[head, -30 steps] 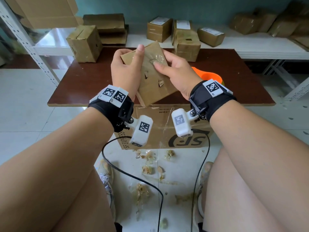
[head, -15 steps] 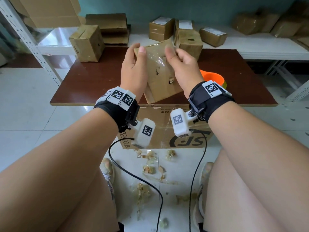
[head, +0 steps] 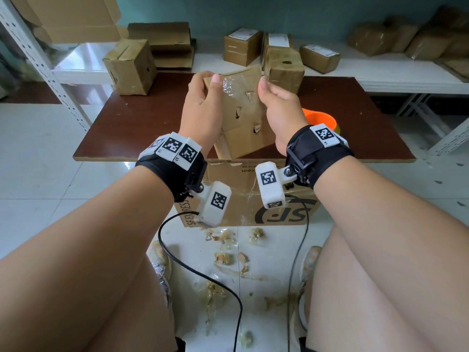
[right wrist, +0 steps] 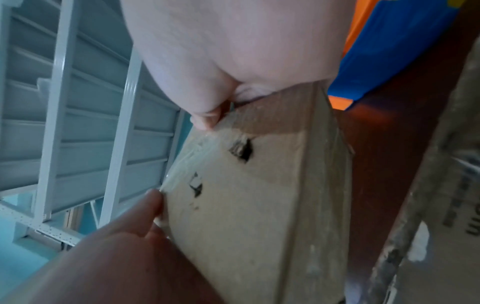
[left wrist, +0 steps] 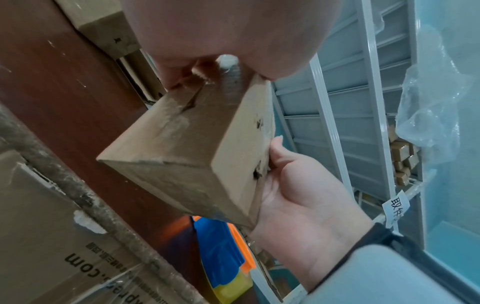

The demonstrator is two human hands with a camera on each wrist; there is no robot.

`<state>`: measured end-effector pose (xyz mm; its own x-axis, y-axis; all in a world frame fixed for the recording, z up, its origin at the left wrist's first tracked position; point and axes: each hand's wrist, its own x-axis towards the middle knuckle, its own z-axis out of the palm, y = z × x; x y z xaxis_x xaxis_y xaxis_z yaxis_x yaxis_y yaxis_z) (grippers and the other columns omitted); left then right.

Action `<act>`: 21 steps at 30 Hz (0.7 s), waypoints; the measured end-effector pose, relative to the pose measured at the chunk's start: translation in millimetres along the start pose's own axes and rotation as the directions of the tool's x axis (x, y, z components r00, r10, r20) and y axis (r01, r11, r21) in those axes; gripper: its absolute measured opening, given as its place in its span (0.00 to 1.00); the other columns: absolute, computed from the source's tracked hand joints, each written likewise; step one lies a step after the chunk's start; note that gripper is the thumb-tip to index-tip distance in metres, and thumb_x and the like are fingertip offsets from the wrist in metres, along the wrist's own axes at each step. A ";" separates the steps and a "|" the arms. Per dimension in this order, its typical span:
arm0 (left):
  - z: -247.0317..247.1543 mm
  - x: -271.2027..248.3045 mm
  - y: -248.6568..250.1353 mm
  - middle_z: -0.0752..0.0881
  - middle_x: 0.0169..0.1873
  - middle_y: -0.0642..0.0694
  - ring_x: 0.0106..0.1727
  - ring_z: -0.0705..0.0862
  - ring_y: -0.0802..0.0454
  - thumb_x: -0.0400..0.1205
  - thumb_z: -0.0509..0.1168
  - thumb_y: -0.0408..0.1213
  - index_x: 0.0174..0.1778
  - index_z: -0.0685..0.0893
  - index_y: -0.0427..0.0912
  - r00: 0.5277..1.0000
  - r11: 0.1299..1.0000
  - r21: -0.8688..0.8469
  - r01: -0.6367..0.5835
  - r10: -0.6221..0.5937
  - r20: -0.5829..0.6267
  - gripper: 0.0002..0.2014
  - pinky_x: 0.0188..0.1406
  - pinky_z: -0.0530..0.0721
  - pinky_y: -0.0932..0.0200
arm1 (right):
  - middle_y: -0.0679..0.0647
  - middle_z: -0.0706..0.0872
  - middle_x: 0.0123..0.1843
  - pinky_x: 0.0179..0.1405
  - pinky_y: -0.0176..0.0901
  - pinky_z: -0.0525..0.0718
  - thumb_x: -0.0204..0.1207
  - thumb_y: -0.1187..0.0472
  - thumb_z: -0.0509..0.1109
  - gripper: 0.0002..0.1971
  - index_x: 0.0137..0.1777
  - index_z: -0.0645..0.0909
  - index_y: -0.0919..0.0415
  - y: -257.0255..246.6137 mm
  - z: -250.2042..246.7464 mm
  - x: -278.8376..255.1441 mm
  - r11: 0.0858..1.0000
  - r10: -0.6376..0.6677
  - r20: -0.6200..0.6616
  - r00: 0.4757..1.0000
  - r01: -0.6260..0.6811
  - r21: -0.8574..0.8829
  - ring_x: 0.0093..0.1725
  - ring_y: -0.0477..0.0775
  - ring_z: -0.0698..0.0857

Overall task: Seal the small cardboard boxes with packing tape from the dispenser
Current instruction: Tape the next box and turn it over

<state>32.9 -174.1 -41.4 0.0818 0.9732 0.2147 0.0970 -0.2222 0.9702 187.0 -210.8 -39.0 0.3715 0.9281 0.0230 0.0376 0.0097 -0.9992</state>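
Observation:
I hold a small cardboard box [head: 241,115] up over the brown table's near edge, tilted with a punctured face toward me. My left hand [head: 203,105] grips its left side, thumb on the front near the top corner. My right hand [head: 276,107] grips the right edge, thumb at the upper corner. A strip of clear tape [head: 231,85] shines across the box's upper part. The left wrist view shows the box [left wrist: 187,148] with the right hand [left wrist: 298,195] beside it. The orange and blue tape dispenser [head: 321,119] lies on the table behind my right wrist.
Two more small boxes [head: 130,67] [head: 285,64] stand on the brown table [head: 142,123]. Further boxes [head: 242,45] sit on the white shelf behind. A big printed carton [head: 253,199] stands under the table. Tape scraps [head: 223,257] and cables litter the floor between my knees.
The box has been lifted and tipped more upright. My right hand slid from pressing the middle of the face out to the right edge; my left thumb stays near the top corner.

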 end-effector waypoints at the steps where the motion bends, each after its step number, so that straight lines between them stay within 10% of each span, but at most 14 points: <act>1: -0.9 0.9 0.5 0.87 0.61 0.50 0.63 0.86 0.53 0.91 0.57 0.55 0.66 0.82 0.51 1.000 1.000 -0.017 0.005 -0.005 -0.005 0.16 0.70 0.86 0.46 | 0.42 0.87 0.74 0.70 0.37 0.72 0.91 0.46 0.67 0.22 0.81 0.81 0.51 0.3 0.1 2.2 1.000 0.007 0.002 1.000 -0.007 0.003 0.61 0.33 0.82; 5: -7.5 5.1 -1.7 0.84 0.52 0.55 0.49 0.82 0.62 0.95 0.57 0.46 0.63 0.82 0.49 0.999 0.999 -0.028 0.039 -0.039 -0.003 0.10 0.48 0.83 0.66 | 0.45 0.93 0.66 0.72 0.41 0.84 0.91 0.51 0.69 0.18 0.77 0.85 0.53 3.0 0.5 4.3 0.995 -0.094 0.083 0.992 0.095 -0.005 0.67 0.43 0.90; 9: -11.6 7.4 -7.2 0.83 0.53 0.54 0.52 0.82 0.58 0.94 0.55 0.47 0.62 0.81 0.49 0.997 0.997 -0.004 0.071 -0.071 -0.027 0.11 0.58 0.84 0.55 | 0.53 0.93 0.66 0.72 0.60 0.87 0.88 0.60 0.71 0.19 0.78 0.83 0.58 13.1 4.7 0.9 0.988 -0.135 0.246 0.960 0.148 -0.037 0.68 0.56 0.90; 15: -8.7 4.9 -6.5 0.83 0.54 0.54 0.52 0.82 0.59 0.95 0.55 0.46 0.63 0.79 0.48 0.998 0.998 -0.009 0.070 -0.070 -0.006 0.11 0.51 0.82 0.60 | 0.46 0.95 0.59 0.63 0.55 0.92 0.81 0.51 0.81 0.22 0.72 0.88 0.55 10.1 8.4 -7.4 0.982 -0.175 0.103 0.979 0.180 -0.047 0.60 0.48 0.94; 21: -6.0 2.3 3.2 0.84 0.55 0.52 0.56 0.84 0.54 0.91 0.59 0.48 0.63 0.81 0.48 0.990 0.983 -0.158 0.097 -0.112 -0.089 0.11 0.63 0.85 0.52 | 0.46 0.92 0.67 0.78 0.51 0.83 0.85 0.43 0.71 0.25 0.77 0.86 0.56 3.3 9.7 0.5 0.994 -0.107 0.079 0.991 0.106 0.013 0.69 0.44 0.88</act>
<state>27.5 -172.2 -37.1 -0.0181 0.9933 0.1138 -0.0530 -0.1146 0.9920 178.3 -206.6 -42.6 0.2905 0.9484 0.1267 0.0642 0.1128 -0.9915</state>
